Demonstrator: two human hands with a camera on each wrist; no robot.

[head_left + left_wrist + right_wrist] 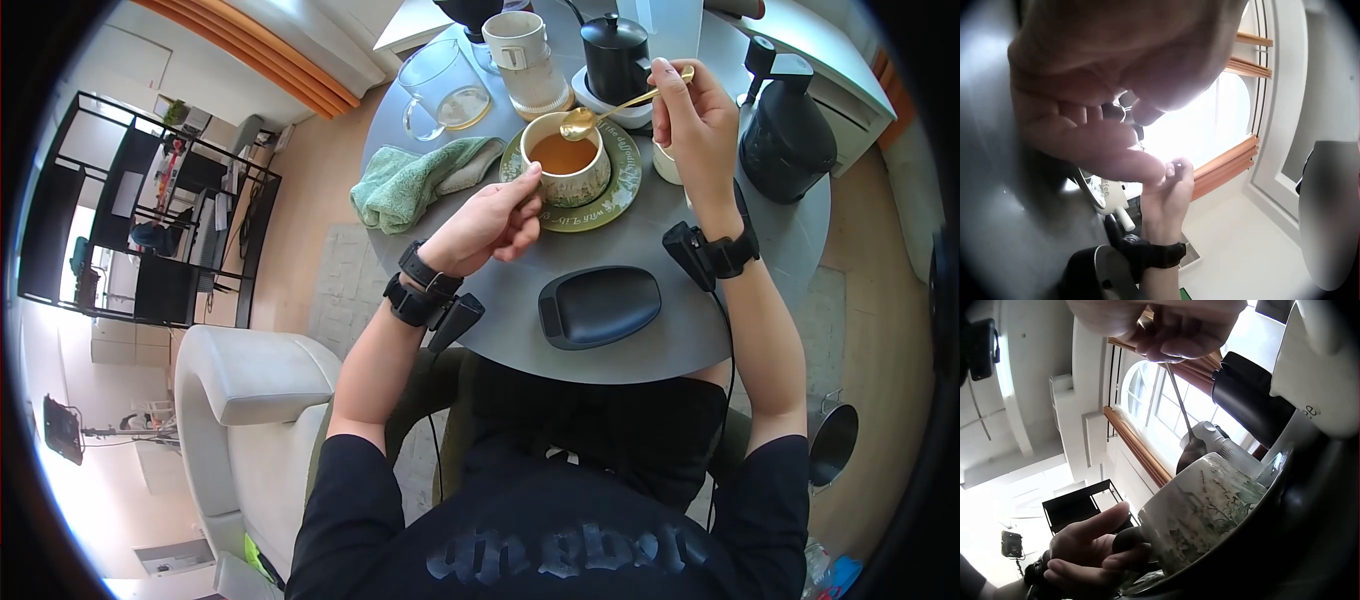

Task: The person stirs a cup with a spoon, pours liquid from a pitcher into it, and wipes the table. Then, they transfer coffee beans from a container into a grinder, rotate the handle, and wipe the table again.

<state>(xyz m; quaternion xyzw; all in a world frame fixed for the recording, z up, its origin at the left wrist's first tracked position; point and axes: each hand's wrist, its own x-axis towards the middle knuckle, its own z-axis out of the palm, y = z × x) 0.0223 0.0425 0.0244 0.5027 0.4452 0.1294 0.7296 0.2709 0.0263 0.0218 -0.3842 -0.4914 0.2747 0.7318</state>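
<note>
A patterned cup (pixel 580 188) of brown liquid stands on a green saucer (pixel 622 190). My left hand (pixel 490 222) is at the cup's near-left side; in the right wrist view its fingers (pixel 1085 550) curl at the dark handle (pixel 1132 539) of the cup (pixel 1200 512), thumb extended above. My right hand (pixel 700 135), raised to the right of the cup, pinches the handle of a gold spoon (pixel 580 123). The spoon's bowl is over the cup's rim, above the liquid. In the left wrist view, the left hand (pixel 1104 81) fills the top and hides the cup.
A green cloth (pixel 415 185) and a glass jug (pixel 450 92) lie to the left. Behind the saucer stand a white ribbed cup (pixel 520 60) and a black pot (pixel 615 60). A black kettle (pixel 787 140) is at right, a black oval object (pixel 600 307) near the table's front edge.
</note>
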